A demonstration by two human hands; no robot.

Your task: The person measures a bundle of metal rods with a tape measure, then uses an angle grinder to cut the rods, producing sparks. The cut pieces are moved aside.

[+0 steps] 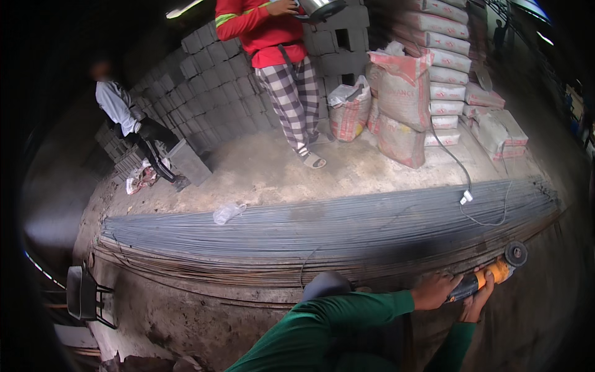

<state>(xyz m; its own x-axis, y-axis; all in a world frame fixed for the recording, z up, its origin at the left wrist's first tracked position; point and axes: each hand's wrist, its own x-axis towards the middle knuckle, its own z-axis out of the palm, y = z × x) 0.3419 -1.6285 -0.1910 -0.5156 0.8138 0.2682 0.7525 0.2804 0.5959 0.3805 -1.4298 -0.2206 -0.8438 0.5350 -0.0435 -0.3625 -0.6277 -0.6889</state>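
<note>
An orange and black angle grinder point(496, 273) with a grey disc point(515, 254) is held in both my hands at the lower right, above long steel rods. My left hand point(434, 290) is closed around the tool's black rear body. My right hand point(480, 296) wraps around it farther forward, near the orange housing, with some fingers hidden. Bundled grey rods point(347, 220) stretch across the floor, with rustier ones along the near side. A thin cord with a white plug point(466, 197) lies across them.
A person in red point(266, 31) stands ahead holding a metal object; another person point(121, 105) is at left. Behind are stacked grey blocks point(217, 74), cement bags point(400, 111) and tall bag stacks point(446, 43). A plastic bag point(229, 212) lies by the rods; a wheelbarrow point(83, 294) is lower left.
</note>
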